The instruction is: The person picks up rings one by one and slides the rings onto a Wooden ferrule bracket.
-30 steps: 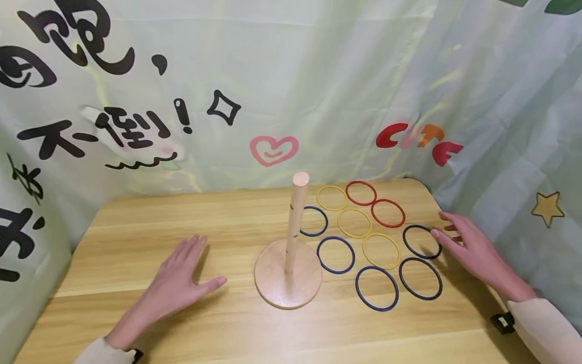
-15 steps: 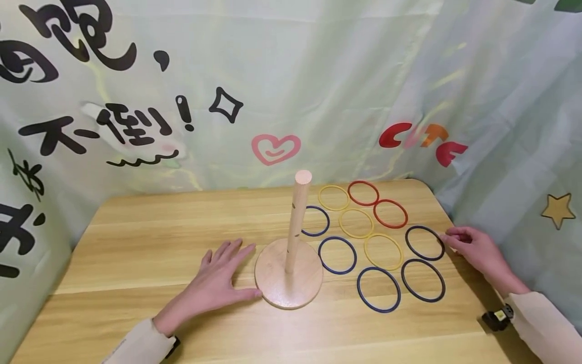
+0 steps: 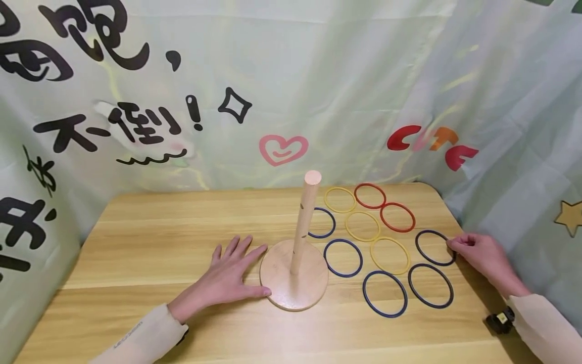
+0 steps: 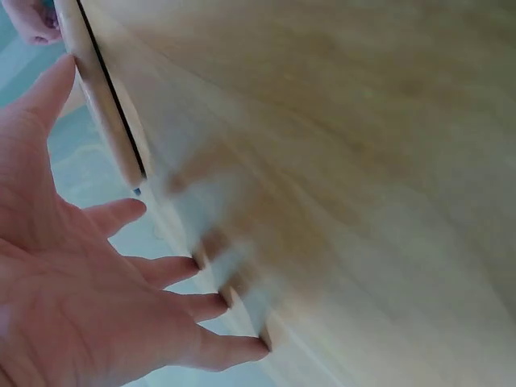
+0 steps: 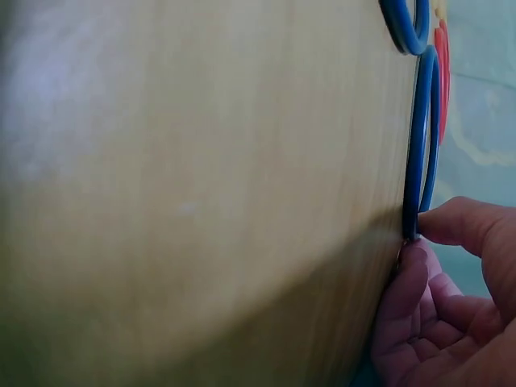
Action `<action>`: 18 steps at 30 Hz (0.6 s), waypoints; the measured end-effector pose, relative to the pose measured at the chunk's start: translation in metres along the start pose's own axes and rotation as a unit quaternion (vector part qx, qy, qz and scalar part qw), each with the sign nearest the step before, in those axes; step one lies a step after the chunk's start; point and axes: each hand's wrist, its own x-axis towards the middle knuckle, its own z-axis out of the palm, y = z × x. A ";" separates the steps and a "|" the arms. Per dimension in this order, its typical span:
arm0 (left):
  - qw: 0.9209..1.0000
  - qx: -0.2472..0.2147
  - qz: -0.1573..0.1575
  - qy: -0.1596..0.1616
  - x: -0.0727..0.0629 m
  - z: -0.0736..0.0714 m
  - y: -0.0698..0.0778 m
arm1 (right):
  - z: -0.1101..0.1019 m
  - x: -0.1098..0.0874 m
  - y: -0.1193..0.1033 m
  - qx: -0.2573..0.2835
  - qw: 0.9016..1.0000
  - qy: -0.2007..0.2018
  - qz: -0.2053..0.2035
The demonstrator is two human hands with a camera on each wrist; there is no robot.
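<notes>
The left hand (image 3: 225, 284), fingers (image 4: 230, 351) spread, touches the wooden base (image 3: 297, 292) at eight o'clock, perhaps steadying it. The right hand (image 3: 484, 258) pinches a blue ring (image 5: 415, 153) at three o'clock, nearest itself.

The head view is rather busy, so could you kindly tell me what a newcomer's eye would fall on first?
Most likely the wooden peg, upright on its round base near the middle of the table, with ten blue, yellow and red rings spread to its right. Next, perhaps, the right hand, pinching the blue ring nearest the table's right edge. The pink heart on the curtain behind also stands out.
</notes>
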 end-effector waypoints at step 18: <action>0.999 -0.008 0.029 -0.016 0.003 -0.003 -0.002 | 0.001 -0.007 0.004 0.135 0.990 -0.032 0.014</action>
